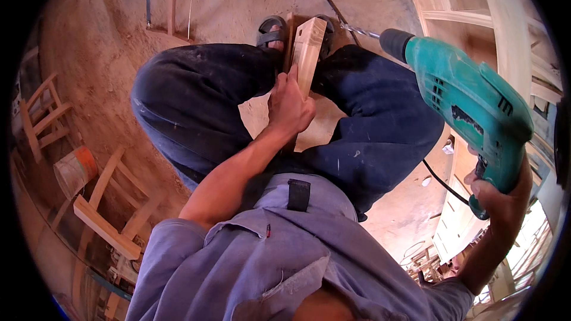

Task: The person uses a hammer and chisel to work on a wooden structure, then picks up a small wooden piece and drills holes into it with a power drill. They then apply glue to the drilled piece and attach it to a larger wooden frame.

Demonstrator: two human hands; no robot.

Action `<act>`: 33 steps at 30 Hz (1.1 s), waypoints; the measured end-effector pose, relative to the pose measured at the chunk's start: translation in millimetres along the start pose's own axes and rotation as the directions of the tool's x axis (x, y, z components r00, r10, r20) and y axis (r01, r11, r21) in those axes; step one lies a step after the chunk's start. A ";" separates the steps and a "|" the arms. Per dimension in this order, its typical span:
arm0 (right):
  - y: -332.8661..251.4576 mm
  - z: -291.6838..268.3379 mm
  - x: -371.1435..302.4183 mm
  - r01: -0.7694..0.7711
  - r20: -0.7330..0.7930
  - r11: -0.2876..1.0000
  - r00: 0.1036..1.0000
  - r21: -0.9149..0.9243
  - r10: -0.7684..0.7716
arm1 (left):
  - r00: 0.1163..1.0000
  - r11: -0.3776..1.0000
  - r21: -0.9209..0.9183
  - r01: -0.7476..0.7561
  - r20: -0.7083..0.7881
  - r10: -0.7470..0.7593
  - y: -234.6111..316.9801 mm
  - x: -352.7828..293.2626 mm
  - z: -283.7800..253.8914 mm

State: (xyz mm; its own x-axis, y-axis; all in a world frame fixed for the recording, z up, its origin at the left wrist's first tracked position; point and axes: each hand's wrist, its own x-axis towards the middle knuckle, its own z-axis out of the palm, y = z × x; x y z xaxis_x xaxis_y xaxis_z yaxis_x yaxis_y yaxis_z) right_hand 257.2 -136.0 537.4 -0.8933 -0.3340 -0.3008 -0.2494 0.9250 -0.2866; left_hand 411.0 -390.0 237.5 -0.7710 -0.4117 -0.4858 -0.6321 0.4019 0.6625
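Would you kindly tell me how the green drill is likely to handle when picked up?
The green drill is probably rigid and fairly heavy, given its bulk. It may tip nose-down, since the chuck sits well ahead of the handle.

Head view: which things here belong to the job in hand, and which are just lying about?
In the job:
- teal drill, in the right hand
- drill bit, fitted in it, apart from the wood
- pale wooden piece, in the left hand

Apparently just lying about:
- whitish bucket with an orange band, at left
- slatted wooden frame, near the bucket
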 end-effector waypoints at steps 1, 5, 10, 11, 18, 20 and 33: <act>-0.1 2.4 3.1 -0.003 0.014 0.999 1.000 0.036 0.003 | 1.000 1.000 -0.005 0.010 -0.002 -0.010 -3.5 -0.4 -3.4; -20.3 -10.9 2.0 -0.164 0.138 0.939 0.982 0.301 0.127 | 0.999 0.998 -0.066 -0.024 0.028 0.026 1.0 2.4 5.6; -41.5 -8.5 4.0 -0.297 0.131 0.869 0.955 0.395 0.267 | 1.000 0.998 -0.068 0.005 0.014 -0.004 3.8 2.5 3.5; -45.0 -9.5 3.1 -0.338 0.123 0.864 0.941 0.373 0.315 | 1.000 0.997 -0.074 0.012 0.014 -0.011 3.6 2.7 3.1; -62.4 -12.6 7.2 -0.359 0.204 0.848 0.932 0.389 0.301 | 0.986 0.988 -0.049 0.145 0.096 -0.139 13.4 3.9 -5.4; -70.0 -13.4 9.6 -0.427 0.220 0.826 0.903 0.367 0.369 | 0.984 0.987 -0.056 0.153 0.102 -0.147 11.7 4.3 -5.1; -105.3 -13.2 2.9 -0.473 0.016 0.866 0.879 0.162 0.477 | 0.962 0.975 -0.052 -0.216 -0.180 0.204 17.3 1.4 -13.5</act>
State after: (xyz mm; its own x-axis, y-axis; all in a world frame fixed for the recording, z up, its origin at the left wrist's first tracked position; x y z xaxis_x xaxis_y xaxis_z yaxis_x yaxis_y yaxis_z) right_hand 275.9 -232.0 578.7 -0.8980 0.1445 -0.4155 0.2669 0.9298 -0.2534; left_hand 400.1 -394.7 256.0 -0.8567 -0.4616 -0.2300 -0.4458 0.4386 0.7803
